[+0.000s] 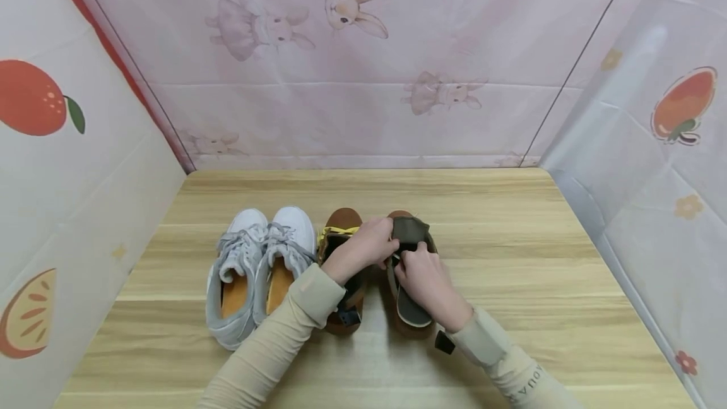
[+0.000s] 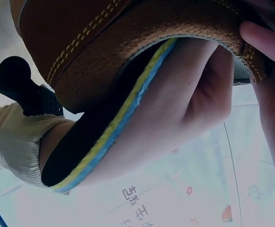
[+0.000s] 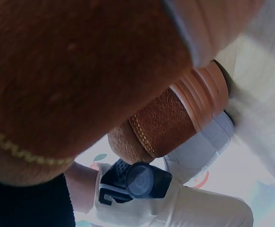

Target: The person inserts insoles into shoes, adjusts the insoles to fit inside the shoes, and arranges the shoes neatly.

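Note:
A brown suede shoe (image 1: 416,333) with yellow stitching stands on the table, its dark tongue raised toward the toe. My left hand (image 1: 369,242) pinches the left edge of its opening, thumb (image 2: 265,40) against the suede in the left wrist view. My right hand (image 1: 423,273) reaches into the opening with curled fingers, gripping a dark insole (image 1: 411,311). The insole's yellow-and-blue edge runs along that hand in the left wrist view, its heel end outside the collar. The forward part of the insole is hidden in the shoe.
The matching brown shoe (image 1: 343,216), with yellow laces, stands just left, under my left forearm. Two white sneakers (image 1: 298,226) with grey laces and orange insides stand farther left. Printed cloth walls (image 1: 341,125) border the wooden table (image 1: 528,257) at the back and sides.

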Motion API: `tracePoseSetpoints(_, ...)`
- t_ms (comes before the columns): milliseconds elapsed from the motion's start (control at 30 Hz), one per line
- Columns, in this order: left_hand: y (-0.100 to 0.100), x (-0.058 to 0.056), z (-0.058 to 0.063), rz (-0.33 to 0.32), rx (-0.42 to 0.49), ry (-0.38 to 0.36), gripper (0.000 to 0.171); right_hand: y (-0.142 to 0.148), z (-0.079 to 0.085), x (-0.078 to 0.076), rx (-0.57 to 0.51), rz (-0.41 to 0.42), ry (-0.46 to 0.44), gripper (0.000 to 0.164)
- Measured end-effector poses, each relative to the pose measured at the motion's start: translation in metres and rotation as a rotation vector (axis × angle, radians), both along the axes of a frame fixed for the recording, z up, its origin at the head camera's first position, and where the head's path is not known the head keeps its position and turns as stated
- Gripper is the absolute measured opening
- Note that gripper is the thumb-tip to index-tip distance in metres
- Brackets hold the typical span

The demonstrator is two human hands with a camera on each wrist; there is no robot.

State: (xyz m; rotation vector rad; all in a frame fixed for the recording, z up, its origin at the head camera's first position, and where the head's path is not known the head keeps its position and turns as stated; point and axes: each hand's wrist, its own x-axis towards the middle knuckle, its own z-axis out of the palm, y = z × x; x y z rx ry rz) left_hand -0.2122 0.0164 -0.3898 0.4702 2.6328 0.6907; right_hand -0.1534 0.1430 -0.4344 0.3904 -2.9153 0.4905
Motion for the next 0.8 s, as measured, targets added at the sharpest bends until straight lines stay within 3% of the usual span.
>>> tracePoseSetpoints(200,0.0,0.0,0.0,-0.011,0.019,-0.007,0.021,0.0,-0.002,-0.003,0.019,-0.028,-0.038,0.019)
tracePoseSetpoints(400,-0.002,0.001,0.002,-0.015,0.024,-0.006,0.029,0.003,0.005,-0.001,0.055,-0.046,-0.038,0.029)
tracePoseSetpoints(600,-0.001,0.001,0.001,-0.024,0.015,0.009,0.024,0.005,0.016,0.011,0.121,-0.06,0.003,0.033)
tracePoseSetpoints(800,-0.001,0.002,0.003,-0.022,0.013,0.011,0.032,0.003,0.027,0.028,0.157,-0.069,0.039,0.045)
